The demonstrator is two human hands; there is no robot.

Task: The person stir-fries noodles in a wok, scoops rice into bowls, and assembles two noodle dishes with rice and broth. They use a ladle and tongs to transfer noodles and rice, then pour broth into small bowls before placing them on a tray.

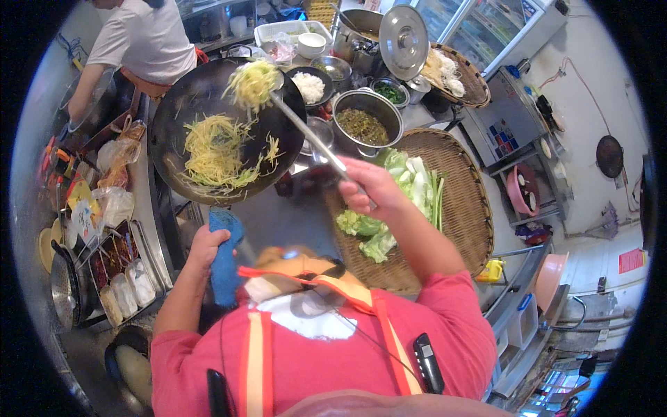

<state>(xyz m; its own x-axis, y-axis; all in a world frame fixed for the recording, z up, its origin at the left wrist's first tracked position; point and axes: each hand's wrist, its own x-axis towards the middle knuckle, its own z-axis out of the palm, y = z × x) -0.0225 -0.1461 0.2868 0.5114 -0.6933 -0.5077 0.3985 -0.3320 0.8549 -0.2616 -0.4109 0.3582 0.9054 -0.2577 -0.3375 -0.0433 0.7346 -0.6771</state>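
Note:
My left hand (208, 249) grips a blue cloth (225, 255) at the near rim of a dark wok (167, 140); the cloth hides what it wraps. The wok is tilted, and shredded yellow-green food (219, 151) lies in it, some strands stuck towards its right side. My right hand (371, 186) is closed around the metal handle of a ladle (307, 133). Over the wok's far right part, the ladle's bowl holds a heap of the same shreds (254, 86). Below my right forearm, leafy greens (411, 182) rest on a round woven bamboo tray (458, 208).
Beyond the wok are a pot of chopped greens (367, 126), a bowl of white rice (308, 87) and a large lidded pot (350, 39). Seasoning containers (124, 297) stand on the left. At the upper left, a person in a light shirt (140, 44) reaches into a basin.

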